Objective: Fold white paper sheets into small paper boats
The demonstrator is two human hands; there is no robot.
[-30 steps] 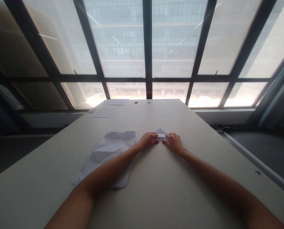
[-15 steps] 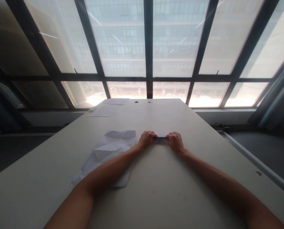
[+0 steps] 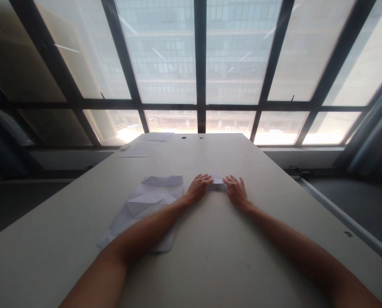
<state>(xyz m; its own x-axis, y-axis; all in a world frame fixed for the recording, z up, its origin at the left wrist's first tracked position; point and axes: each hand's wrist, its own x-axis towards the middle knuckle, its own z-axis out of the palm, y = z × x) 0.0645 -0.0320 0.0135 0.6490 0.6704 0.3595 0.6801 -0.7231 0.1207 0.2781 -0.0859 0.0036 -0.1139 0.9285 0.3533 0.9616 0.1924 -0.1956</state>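
Fingers (image 3: 204,177) of both hands are lying nearly flat and spread, not clenched: we are pressing our left hand (image 3: 199,187) and right hand (image 3: 236,190) down on either end of a small folded paper (image 3: 217,181), holding it against the table (image 3: 216,239) rather than gripping it. It is looking white, flat and narrow (most of it is hidden between our fingertips), lying at the table's middle. Just left of our left forearm a larger creased sheet (image 3: 146,205) is lying flat.
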